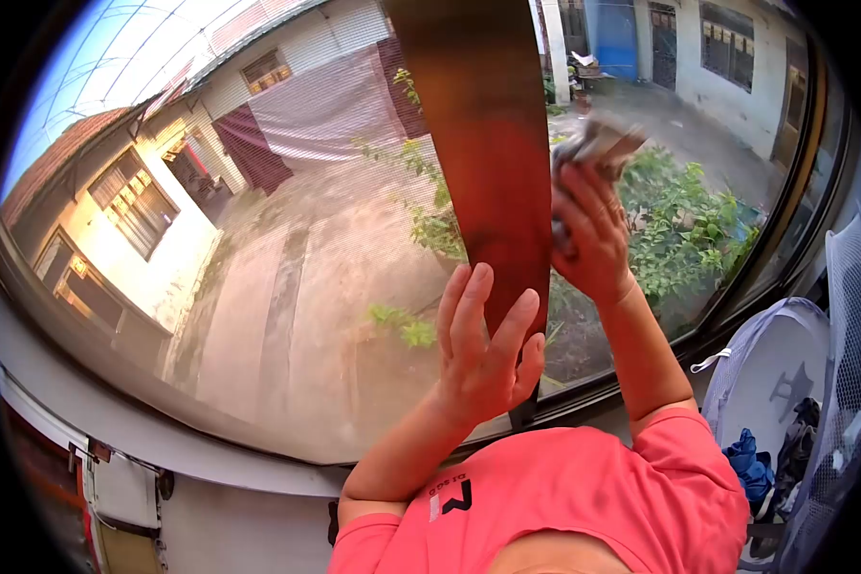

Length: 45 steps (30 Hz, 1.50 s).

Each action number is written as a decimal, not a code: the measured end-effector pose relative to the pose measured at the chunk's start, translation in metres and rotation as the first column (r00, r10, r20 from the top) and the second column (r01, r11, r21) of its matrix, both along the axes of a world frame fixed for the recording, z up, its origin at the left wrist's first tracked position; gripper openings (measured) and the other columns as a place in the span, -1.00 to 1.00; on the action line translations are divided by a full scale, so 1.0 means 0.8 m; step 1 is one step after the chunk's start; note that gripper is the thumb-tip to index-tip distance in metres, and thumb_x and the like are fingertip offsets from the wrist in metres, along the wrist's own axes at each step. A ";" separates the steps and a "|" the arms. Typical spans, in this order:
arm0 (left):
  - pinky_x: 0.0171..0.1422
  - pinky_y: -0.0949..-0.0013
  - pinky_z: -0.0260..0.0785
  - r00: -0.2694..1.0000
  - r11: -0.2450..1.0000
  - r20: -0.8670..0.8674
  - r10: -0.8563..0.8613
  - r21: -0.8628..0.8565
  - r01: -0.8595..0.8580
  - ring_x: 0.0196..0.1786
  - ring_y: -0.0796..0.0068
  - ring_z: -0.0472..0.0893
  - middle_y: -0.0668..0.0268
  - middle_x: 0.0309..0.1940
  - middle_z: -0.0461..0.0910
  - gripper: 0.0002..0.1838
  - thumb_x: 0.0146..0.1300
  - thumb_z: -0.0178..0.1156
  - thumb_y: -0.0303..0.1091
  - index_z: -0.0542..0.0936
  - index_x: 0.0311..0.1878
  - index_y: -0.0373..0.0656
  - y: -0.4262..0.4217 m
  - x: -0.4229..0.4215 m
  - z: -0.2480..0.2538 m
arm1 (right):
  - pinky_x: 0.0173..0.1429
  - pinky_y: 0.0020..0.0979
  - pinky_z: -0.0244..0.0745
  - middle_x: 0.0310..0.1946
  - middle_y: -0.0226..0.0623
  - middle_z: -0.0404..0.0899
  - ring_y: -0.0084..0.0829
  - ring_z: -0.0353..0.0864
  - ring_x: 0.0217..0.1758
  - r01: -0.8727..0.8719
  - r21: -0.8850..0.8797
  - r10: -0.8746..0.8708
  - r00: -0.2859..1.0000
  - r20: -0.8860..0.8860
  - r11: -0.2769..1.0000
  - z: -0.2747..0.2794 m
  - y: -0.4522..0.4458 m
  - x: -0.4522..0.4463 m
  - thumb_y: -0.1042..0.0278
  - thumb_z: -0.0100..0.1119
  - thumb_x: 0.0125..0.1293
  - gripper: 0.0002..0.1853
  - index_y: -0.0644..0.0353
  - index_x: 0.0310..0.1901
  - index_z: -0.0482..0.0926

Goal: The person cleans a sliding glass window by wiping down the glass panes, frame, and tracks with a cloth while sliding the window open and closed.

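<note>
A crumpled greyish cloth (598, 143), smeared by motion, is in my right hand (593, 225), whose fingers wrap round it. That hand is raised against the right window pane (698, 124), just right of a wide dark upright panel (493, 124) with a reddish reflection in it. My left hand (483, 344) is held up lower down, at the foot of the panel. Its fingers are stretched out and apart, with nothing in them. Whether its fingertips touch the panel or only hover in front of it, I cannot tell. A fine mesh covers the left pane (287, 239).
Beyond the glass lie a courtyard, green plants (689, 210) and houses. A pale sill (163, 450) curves below the window. At the right stands a mesh laundry basket (765, 354) with dark and blue clothes (751, 464) in it.
</note>
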<state>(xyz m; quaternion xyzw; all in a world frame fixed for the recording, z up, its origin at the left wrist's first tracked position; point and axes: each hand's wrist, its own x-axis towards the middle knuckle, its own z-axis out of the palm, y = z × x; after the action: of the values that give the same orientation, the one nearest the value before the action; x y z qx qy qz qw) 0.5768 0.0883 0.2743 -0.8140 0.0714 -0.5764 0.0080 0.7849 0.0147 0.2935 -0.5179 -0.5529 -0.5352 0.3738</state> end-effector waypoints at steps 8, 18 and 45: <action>0.36 0.03 0.32 0.975 0.954 -0.109 -0.192 -0.256 0.159 0.43 -0.14 0.26 -0.20 0.43 0.14 -0.29 0.18 0.28 -0.41 0.31 0.41 -0.25 -0.002 -0.013 -0.033 | 0.49 -0.10 0.21 0.35 0.10 0.33 0.02 0.33 0.43 0.106 0.486 0.136 0.889 -0.438 0.867 -0.068 -0.025 0.093 0.53 0.13 0.20 -0.49 0.31 0.23 0.41; 0.45 0.09 0.20 0.952 0.844 -0.036 -0.304 -0.475 0.251 0.41 -0.09 0.32 -0.16 0.37 0.27 -0.34 0.19 0.22 -0.46 0.33 0.38 -0.37 -0.022 -0.051 -0.032 | 0.35 -0.23 0.37 0.12 -0.08 0.57 -0.18 0.54 0.19 -0.107 0.220 0.220 0.777 -0.590 0.970 -0.120 -0.065 -0.049 0.67 0.06 0.11 -0.64 0.24 -0.01 0.53; 0.58 -0.12 -0.06 0.666 0.587 -0.107 -0.739 -0.587 0.557 0.48 -0.55 0.00 -0.53 0.39 -0.03 -0.45 0.12 0.22 -0.36 0.42 0.21 -0.32 -0.125 0.070 0.004 | -0.33 -0.64 0.29 -0.37 -0.62 0.50 -0.77 0.37 -0.40 -0.259 0.067 0.154 0.333 -0.930 0.964 -0.217 -0.125 -0.204 0.50 0.26 0.29 -0.74 0.23 0.00 0.53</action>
<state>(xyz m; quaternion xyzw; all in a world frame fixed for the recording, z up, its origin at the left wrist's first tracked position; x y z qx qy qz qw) 0.6326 -0.0115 0.2778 -0.7865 0.2140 -0.3849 -0.4330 0.6214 -0.0856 0.1200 -0.6710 -0.3304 -0.0713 0.6599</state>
